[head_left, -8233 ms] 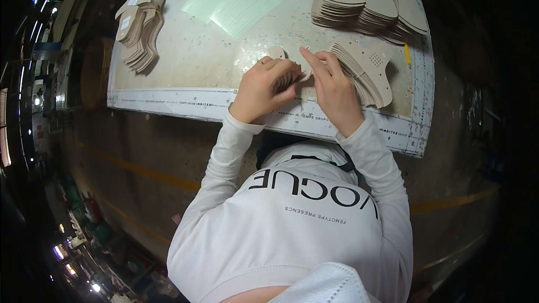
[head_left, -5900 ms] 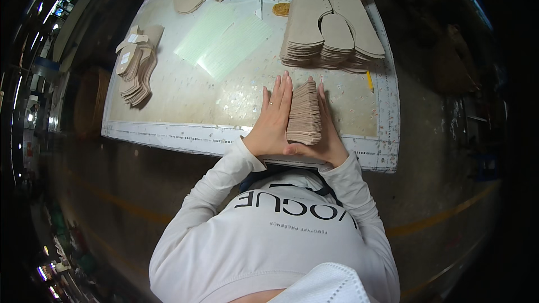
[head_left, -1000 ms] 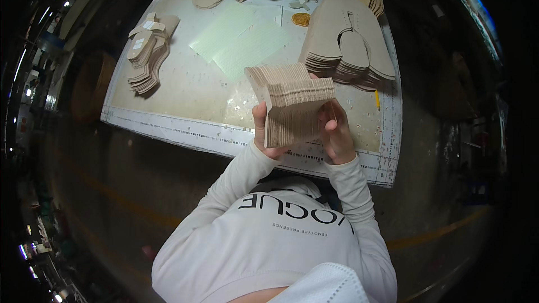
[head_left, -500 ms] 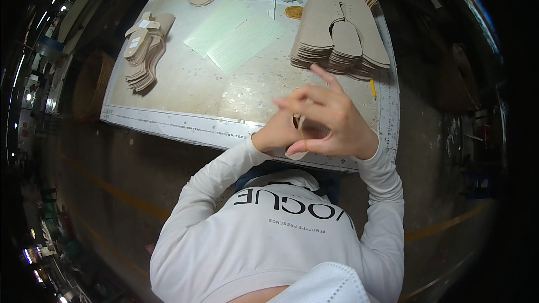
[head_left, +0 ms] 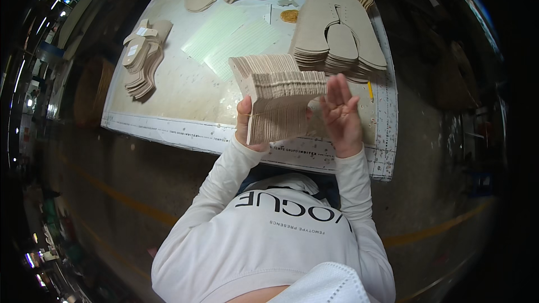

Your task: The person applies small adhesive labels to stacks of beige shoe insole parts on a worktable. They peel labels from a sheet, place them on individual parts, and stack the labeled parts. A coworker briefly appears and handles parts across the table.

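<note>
My left hand (head_left: 243, 122) is closed round a thick stack of beige cut sheet pieces (head_left: 281, 98), held on edge above the table's near side. The layered edges face up, and the stack has a stepped, curved outline. A thin band-like line runs across its left end near my thumb. My right hand (head_left: 341, 116) is open just right of the stack, its fingers stretched out and palm showing, with nothing in it. Whether its fingers touch the stack's right end, I cannot tell.
On the white table (head_left: 185, 92) lie pale green gridded sheets (head_left: 224, 36), a smaller beige stack (head_left: 144, 59) at left and a large beige stack (head_left: 339, 33) at right. A yellow pencil-like stick (head_left: 370, 90) and a tangle of rubber bands (head_left: 289, 16) lie near it.
Half a second ago my hands were together, right fingers spread with a thin band on them. Now the beige stack is raised into view in my left hand, and my right hand has moved aside, open.
</note>
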Demonstrator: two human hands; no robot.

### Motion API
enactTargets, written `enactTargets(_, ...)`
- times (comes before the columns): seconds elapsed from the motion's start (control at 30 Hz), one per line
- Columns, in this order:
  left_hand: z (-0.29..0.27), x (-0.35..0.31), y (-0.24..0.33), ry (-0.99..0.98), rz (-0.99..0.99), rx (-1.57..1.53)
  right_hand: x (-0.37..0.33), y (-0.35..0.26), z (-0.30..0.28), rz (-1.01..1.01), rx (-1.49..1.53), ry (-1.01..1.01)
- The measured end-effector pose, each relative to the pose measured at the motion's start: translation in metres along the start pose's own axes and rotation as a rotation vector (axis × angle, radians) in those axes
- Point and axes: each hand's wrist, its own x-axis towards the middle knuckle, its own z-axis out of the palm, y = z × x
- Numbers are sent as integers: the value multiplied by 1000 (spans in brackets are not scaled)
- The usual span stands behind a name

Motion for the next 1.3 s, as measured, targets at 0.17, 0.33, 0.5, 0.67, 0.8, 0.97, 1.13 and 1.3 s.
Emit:
enactTargets(0.17,20,-3,8,157,-112,495,-6,-21,27,-102,-561,-283)
enactTargets(0.33,16,5,15,202,-233,825,-2,-23,28,-256,-854,-305)
enactTargets(0.5,3,2,1,245,-85,977,2,-4,17,-304,-870,-317)
enactTargets(0.67,1,0,-5,434,-96,848,2,-2,17,-183,-859,-100)
enactTargets(0.8,3,-4,-4,404,-122,821,2,-4,20,111,-633,-13)
enactTargets(0.97,1,-12,14,181,-163,514,8,-11,17,152,-418,75)
enactTargets(1.13,-4,-14,10,489,-173,996,7,-1,24,174,-587,31)
enactTargets(1.3,-11,-32,65,599,-24,717,7,8,25,-36,-796,-52)
